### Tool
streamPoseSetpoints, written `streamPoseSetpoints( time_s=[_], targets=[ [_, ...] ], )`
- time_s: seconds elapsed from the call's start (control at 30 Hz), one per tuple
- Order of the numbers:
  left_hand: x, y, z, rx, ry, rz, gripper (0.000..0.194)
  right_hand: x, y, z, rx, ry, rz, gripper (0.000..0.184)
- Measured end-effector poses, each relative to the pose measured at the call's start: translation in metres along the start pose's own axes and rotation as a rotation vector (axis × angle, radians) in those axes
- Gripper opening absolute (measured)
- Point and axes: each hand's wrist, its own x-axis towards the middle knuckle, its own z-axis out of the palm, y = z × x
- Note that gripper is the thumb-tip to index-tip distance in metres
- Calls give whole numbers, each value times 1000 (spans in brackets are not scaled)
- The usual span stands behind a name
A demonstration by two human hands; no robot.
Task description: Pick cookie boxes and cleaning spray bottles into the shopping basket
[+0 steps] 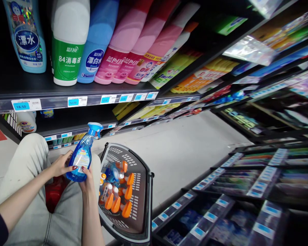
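Note:
A blue spray bottle (82, 154) with a light-blue trigger head stands tilted over my lap, and both hands grip it. My left hand (59, 164) curls round its lower left side. My right hand (88, 179) holds its base from below, thumb on the label. Just to the right sits a dark plastic shopping basket (141, 191) holding several spray bottles with orange triggers (119, 200). My knees in light trousers lie under the hands.
A dark shelf (53, 97) with price tags carries bleach and detergent bottles (68, 44) above. More shelves (246, 191) with packaged goods fill the right side. A pale floor aisle (184, 150) runs between them. Something red (53, 194) lies between my legs.

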Motion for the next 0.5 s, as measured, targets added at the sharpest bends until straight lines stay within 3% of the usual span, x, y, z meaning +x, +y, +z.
streamPoseSetpoints(
  time_s=[0.5],
  targets=[
    [0,1,0,6,-3,-4,59,0,0,-2,-12,-36,17,59]
  ],
)
